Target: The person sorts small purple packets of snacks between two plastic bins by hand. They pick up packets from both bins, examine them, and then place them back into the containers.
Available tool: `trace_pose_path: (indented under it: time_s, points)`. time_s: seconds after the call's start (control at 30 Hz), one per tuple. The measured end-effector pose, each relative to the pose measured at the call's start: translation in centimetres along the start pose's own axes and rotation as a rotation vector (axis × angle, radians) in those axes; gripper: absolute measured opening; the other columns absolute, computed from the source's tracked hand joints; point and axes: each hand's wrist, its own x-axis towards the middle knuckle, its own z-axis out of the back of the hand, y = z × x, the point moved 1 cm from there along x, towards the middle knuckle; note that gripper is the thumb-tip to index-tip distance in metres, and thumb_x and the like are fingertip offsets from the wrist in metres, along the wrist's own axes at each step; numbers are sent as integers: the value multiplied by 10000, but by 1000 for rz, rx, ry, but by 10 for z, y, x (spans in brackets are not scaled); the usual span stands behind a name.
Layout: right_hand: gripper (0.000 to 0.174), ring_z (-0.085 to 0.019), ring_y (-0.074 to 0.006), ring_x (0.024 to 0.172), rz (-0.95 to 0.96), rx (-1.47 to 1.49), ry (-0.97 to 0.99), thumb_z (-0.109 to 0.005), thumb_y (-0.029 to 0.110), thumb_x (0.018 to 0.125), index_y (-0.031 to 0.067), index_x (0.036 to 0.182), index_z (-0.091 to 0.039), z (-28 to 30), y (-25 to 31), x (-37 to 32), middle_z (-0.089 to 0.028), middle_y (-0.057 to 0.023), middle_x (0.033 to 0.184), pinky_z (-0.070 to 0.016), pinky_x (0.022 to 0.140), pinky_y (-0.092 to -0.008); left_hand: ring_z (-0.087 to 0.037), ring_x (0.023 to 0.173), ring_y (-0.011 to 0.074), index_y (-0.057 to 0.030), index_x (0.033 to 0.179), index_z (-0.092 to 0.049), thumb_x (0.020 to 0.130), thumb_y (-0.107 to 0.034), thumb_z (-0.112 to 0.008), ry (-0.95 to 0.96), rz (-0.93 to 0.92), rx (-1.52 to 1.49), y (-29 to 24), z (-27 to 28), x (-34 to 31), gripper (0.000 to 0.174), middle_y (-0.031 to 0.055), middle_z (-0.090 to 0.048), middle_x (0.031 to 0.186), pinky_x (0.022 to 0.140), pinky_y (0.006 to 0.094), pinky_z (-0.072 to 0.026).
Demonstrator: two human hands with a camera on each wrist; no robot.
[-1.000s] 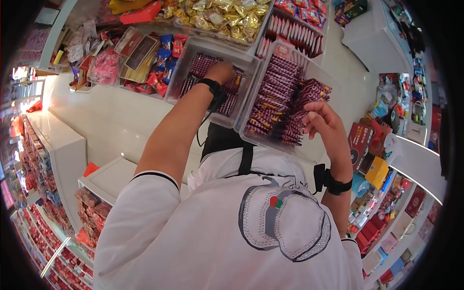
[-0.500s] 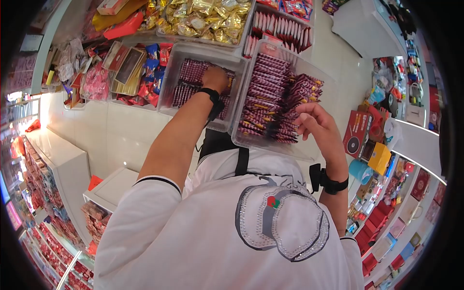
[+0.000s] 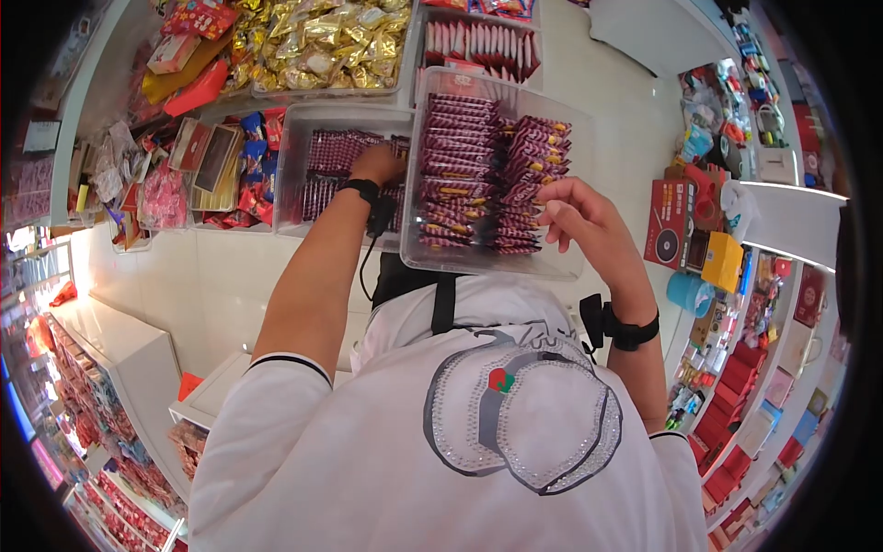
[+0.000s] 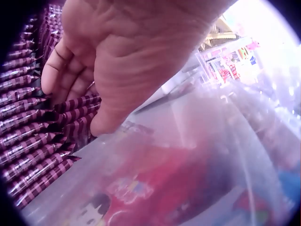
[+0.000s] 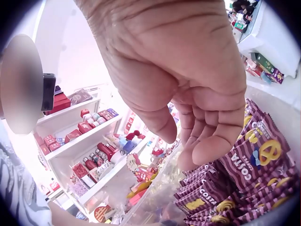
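Observation:
My left hand [image 3: 379,164] reaches down into the left clear plastic bin [image 3: 292,170], which holds rows of purple striped snack packets [image 3: 336,147]. In the left wrist view, several striped packets [image 4: 80,113] sit between its thumb and fingers, beside the bin's clear wall [image 4: 155,127]. My right hand [image 3: 589,221] hovers at the right edge of a second clear bin [image 3: 568,259], fingers loosely bent and holding nothing. This bin carries two columns of purple snack packets [image 3: 460,138]. In the right wrist view, packets printed COSTA [image 5: 254,155] with a pretzel picture lie just below the fingertips.
Gold-wrapped sweets [image 3: 322,46] fill a bin behind the left one. Red and white packets [image 3: 478,46] stand in a bin behind the right one. Left of them are blue and red packets [image 3: 256,170] and flat boxes [image 3: 216,161]. Stocked shelves [image 3: 754,386] line the right side.
The head view has turned, so both bins sit further left in it and straighter. My left hand stays inside the left bin, and my right hand stays at the right bin's edge.

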Motion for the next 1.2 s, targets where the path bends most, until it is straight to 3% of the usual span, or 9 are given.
trace_pose_path:
  time_s: [0.03,0.13,0.2,0.3,0.4,0.47,0.67,0.93,1.2]
  points:
    - [251,-626,-78,771,9,-7,-8,-565,208,1033,29,1198,-626,3,0,-1,-675,-29,944,-493,655,-225,-730,1024,367,49,1028,-745,823,-343,-696,-72,-61,-6,-2,9,-4,445,265,-728,1104,874,449,-579]
    - [260,-622,-75,768,48,-23,-34,-569,216,1029,28,1198,-629,17,2,-3,-673,-26,937,-491,654,-224,-752,890,280,54,1022,-723,829,-345,-714,49,192,-354,-42,78,-66,444,216,-742,1022,747,385,-603]
    - [262,-620,-75,757,80,-24,-54,-575,220,1024,24,1190,-629,25,5,-4,-669,-24,924,-492,643,-225,-735,818,193,36,1131,-671,862,-339,-728,19,153,-683,-49,105,-101,465,137,-729,996,664,324,-600]
    - [263,-617,-72,738,139,-22,-55,-587,218,1014,11,1170,-629,33,13,2,-655,-17,896,-496,620,-228,-745,869,207,16,1282,-581,923,-324,-708,-42,144,-943,-55,137,-144,510,105,-716,1066,686,330,-623]
    - [268,-616,-70,737,188,-51,-4,-592,219,1008,12,1174,-631,30,26,12,-648,-11,891,-495,620,-226,-731,968,236,17,1341,-509,981,-313,-667,-35,28,-1085,-88,170,-202,513,105,-659,1188,737,321,-638]
    - [295,-617,-68,747,211,-76,68,-612,229,996,16,1200,-623,23,39,22,-644,-12,933,-497,618,-225,-741,949,258,25,1341,-494,984,-289,-672,-56,-31,-1127,-114,180,-233,508,128,-668,1175,734,335,-646]
    - [345,-642,-79,786,371,-86,209,-662,233,975,18,1238,-603,-28,77,39,-648,-31,963,-516,612,-242,-749,926,262,37,1382,-452,970,-254,-695,21,-193,-1194,-178,173,-274,560,154,-666,1184,741,350,-656]
    - [416,-618,-57,721,420,-103,302,-697,218,957,16,1304,-591,-38,74,57,-626,-3,895,-470,553,-215,-706,959,162,-24,1388,-504,937,-293,-760,7,-227,-1064,-201,145,-277,584,65,-677,1156,669,302,-628]
    - [286,-599,-63,696,329,-84,273,-699,207,947,16,1130,-592,-27,53,54,-609,0,846,-465,548,-226,-700,900,132,-29,1353,-545,945,-318,-757,-105,-203,-1201,-198,133,-274,543,60,-693,1124,635,272,-601]
